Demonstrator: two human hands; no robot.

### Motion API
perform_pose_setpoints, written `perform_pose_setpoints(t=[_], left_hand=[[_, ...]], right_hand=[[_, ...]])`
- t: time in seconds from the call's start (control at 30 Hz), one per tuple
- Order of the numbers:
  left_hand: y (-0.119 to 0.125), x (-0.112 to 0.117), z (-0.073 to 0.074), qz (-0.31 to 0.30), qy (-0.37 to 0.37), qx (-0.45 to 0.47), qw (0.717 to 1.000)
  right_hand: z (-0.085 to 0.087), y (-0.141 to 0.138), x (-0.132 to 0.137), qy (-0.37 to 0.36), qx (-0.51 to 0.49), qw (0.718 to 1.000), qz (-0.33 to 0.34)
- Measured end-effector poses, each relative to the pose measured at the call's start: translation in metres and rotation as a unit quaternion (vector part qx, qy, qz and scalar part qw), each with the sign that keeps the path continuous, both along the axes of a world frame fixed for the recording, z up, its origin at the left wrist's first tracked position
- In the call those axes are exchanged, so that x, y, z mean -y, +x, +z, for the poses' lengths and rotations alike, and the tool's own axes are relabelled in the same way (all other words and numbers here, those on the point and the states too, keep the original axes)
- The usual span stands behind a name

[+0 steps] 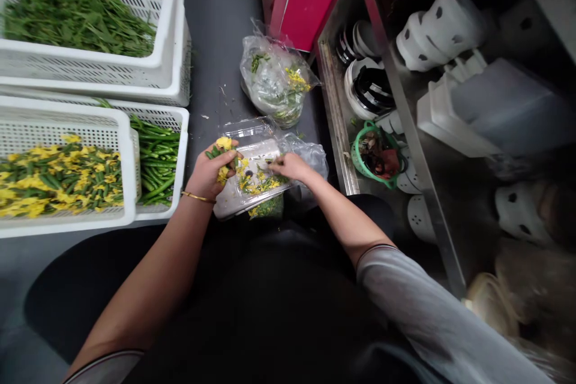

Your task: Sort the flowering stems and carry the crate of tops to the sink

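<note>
My left hand point(211, 169) is closed round several small green cucumbers with yellow flowers point(224, 143), just left of a clear plastic clamshell box point(274, 185). Inside the box lie more flowering baby cucumbers point(261, 183). My right hand point(290, 166) reaches over the box with its fingers pinched together; what is between the fingertips is too small to make out. The box rests on a white stand or scale point(227, 207), its lid tilted up at the back. Under the box's near edge a green and yellow bundle point(267, 209) shows.
On the left, a white basket point(128, 171) holds flowering cucumbers, beside green peppers point(157, 162) and a basket of leafy greens point(81, 15). A plastic bag point(270, 81) stands ahead, near a pink box point(319, 0). Metal shelving point(418, 174) with a green colander point(366, 132) borders the right.
</note>
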State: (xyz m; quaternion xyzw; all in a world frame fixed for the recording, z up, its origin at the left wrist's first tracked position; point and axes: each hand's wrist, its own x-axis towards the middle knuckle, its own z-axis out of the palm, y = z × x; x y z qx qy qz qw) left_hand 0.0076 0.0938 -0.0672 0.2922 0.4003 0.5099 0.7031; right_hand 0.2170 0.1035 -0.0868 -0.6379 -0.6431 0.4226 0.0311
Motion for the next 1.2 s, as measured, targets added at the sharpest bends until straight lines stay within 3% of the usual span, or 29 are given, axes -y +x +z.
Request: perform_pose_setpoints(t=[0.07, 0.1, 0.17, 0.23, 0.3, 0.4, 0.5, 0.63, 0.7, 0.87, 1.03, 1.13, 1.2], left_hand=[[-0.004, -0.003, -0.002, -0.004, -0.022, 0.043, 0.999], [-0.005, -0.003, -0.003, -0.004, -0.026, 0.051, 0.998], [-0.005, -0.004, -0.004, -0.002, -0.033, 0.049, 0.998], [-0.006, -0.005, -0.005, 0.007, -0.04, 0.046, 0.998], [-0.007, -0.006, -0.006, 0.016, -0.047, 0.054, 0.997], [-0.009, -0.009, -0.006, 0.024, -0.06, 0.077, 0.995], [-0.01, -0.011, -0.007, 0.026, -0.076, 0.078, 0.994], [-0.009, -0.011, -0.012, 0.027, -0.079, 0.055, 0.995], [-0.009, -0.011, -0.015, 0.029, -0.081, 0.045, 0.995], [-0.009, -0.01, -0.015, 0.016, -0.087, 0.028, 0.996], [-0.005, -0.008, -0.011, 0.015, -0.081, 0.031, 0.996], [-0.004, -0.007, -0.011, 0.009, -0.077, 0.027, 0.997], [-0.003, -0.007, -0.012, 0.013, -0.091, 0.014, 0.996]], right_hand=[[-0.01, 0.0, -0.004, -0.016, 0.18, 0.977, 0.112], [-0.015, -0.002, -0.006, -0.038, 0.209, 0.963, 0.166], [-0.022, -0.006, -0.011, -0.049, 0.168, 0.959, 0.224], [-0.024, -0.003, -0.018, 0.013, 0.094, 0.976, 0.198], [-0.018, 0.009, -0.023, 0.098, 0.057, 0.985, 0.127], [-0.007, 0.029, -0.024, 0.121, 0.059, 0.988, 0.073], [-0.009, 0.02, -0.011, 0.085, 0.089, 0.985, 0.119], [-0.028, -0.029, 0.013, 0.045, 0.109, 0.955, 0.273], [-0.033, -0.04, 0.014, 0.037, 0.113, 0.944, 0.308], [-0.029, -0.001, -0.008, 0.098, 0.257, 0.939, 0.204], [-0.041, 0.007, -0.02, 0.117, 0.269, 0.906, 0.306], [-0.048, 0.001, -0.022, 0.122, 0.275, 0.907, 0.294], [-0.044, 0.004, -0.025, 0.122, 0.253, 0.923, 0.262]])
